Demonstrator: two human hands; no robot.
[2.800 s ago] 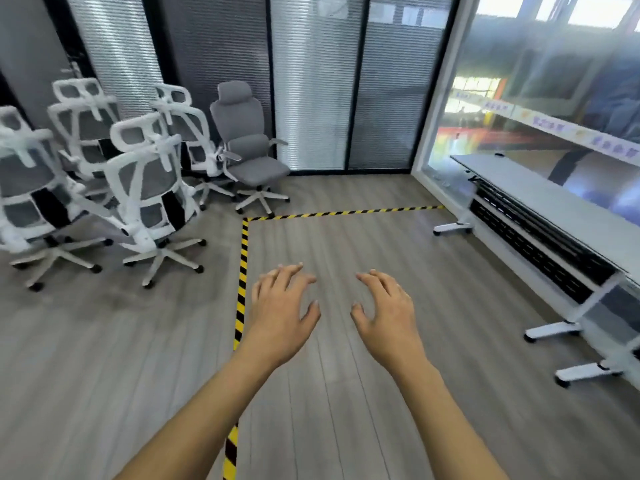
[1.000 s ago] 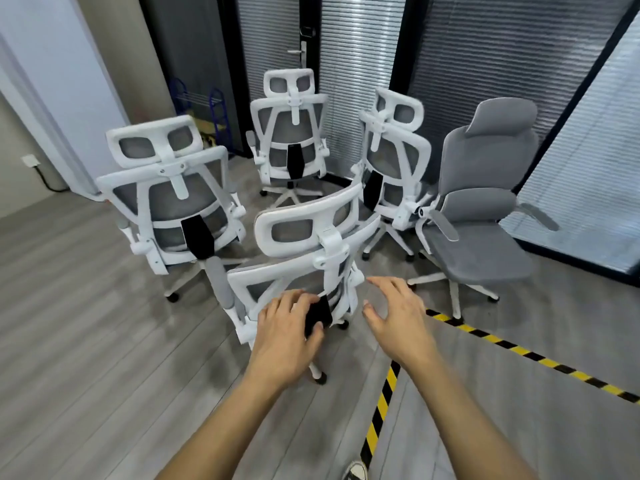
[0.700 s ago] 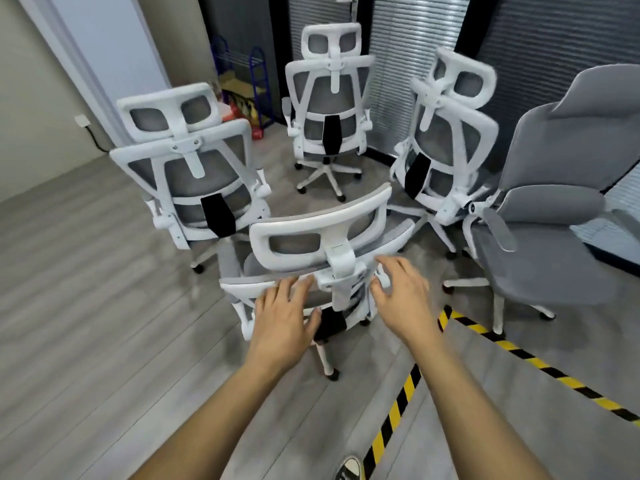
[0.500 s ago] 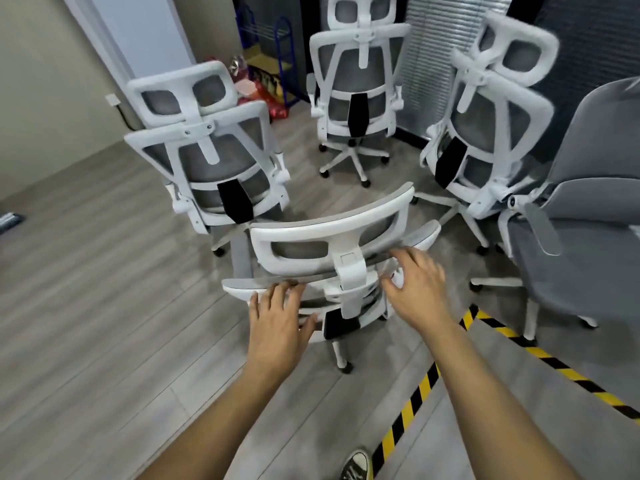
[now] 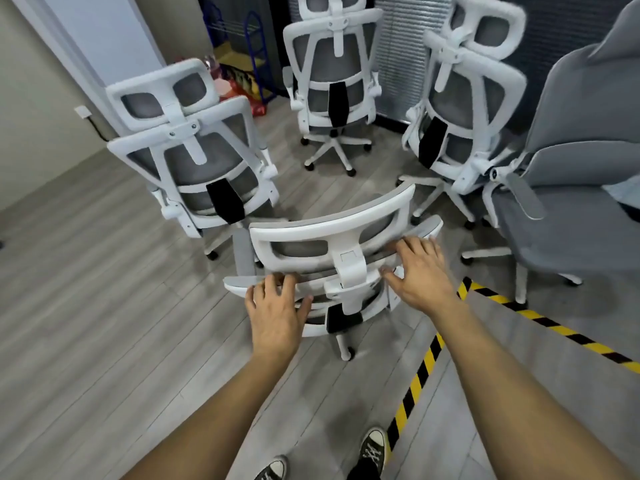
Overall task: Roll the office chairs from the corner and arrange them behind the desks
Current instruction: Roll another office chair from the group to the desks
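Now landed on nearest white chair (image 5: 332, 258): left hand (image 5: 277, 310) and right hand (image 5: 420, 271), fingers spread over backrest top, not yet curled, placed for steering.

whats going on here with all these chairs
A person stands over the nearest white-framed grey mesh office chair, seen from behind. The left hand and right hand both rest on the top edge of its backrest, just under the headrest, fingers spread rather than wrapped. Three more white mesh chairs and a grey upholstered chair cluster in the corner beyond. Yellow-and-black floor tape runs past the person's black sneakers. No desks are in view.
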